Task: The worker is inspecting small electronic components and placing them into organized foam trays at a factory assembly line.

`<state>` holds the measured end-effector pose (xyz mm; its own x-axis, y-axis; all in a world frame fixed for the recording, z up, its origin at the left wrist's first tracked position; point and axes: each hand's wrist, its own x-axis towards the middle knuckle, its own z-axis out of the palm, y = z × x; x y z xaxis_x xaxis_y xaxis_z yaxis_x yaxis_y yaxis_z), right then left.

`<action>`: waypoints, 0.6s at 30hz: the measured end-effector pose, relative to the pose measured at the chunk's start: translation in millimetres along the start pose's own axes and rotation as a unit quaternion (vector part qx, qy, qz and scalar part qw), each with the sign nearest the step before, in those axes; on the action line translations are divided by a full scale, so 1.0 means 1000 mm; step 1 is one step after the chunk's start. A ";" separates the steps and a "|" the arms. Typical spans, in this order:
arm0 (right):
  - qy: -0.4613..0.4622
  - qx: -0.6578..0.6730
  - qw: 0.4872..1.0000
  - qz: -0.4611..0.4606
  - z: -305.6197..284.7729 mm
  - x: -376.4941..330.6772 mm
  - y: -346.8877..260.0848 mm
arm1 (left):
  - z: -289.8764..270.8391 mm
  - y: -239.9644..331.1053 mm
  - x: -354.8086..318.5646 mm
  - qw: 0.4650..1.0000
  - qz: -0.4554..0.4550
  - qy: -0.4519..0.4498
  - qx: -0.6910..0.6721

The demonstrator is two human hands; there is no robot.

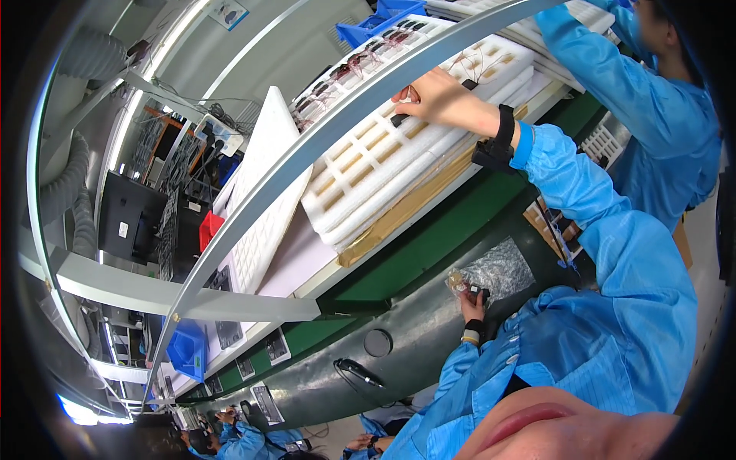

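At the upper middle, my right hand [445, 100] reaches over a white foam tray [360, 165] with rows of slots. Its fingers are bent together around a small black part [399, 119], low against the tray; the grip is partly hidden. Another dark piece with thin wires lies on the tray beyond that hand. Close to my body, my left hand [472, 308] is closed on a small black device [479, 292]. Next to its fingers is a crumpled, clear and yellowish bit. A clear plastic sheet [502, 268] lies on the dark green work surface [418, 314] beside it.
A grey metal bar [330, 115] crosses before the trays. A white foam panel [264, 207] leans at their left. More foam trays hold dark parts with red wires behind. A blue-sleeved co-worker [652, 100] stands at right. A black corded tool [360, 373] lies below.
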<state>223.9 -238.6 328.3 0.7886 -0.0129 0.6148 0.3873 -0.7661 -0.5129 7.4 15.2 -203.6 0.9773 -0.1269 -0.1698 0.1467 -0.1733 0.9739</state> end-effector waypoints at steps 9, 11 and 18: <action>0.162 0.053 0.985 0.005 -0.033 -0.037 0.005 | 0.005 0.022 -0.003 0.996 -0.022 -0.025 0.081; 0.192 0.074 0.979 -0.003 -0.051 -0.067 -0.005 | 0.005 0.030 -0.010 0.993 -0.036 -0.031 0.106; 0.005 0.200 0.964 0.175 -0.006 -0.246 -0.005 | -0.008 0.008 -0.007 0.994 0.051 -0.048 0.086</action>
<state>25.1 -235.2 183.4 0.9003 -0.2332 0.3676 0.2539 -0.4047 -0.8785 3.3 22.2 -193.7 0.9652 -0.2441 -0.0935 0.0111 -0.3190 0.9477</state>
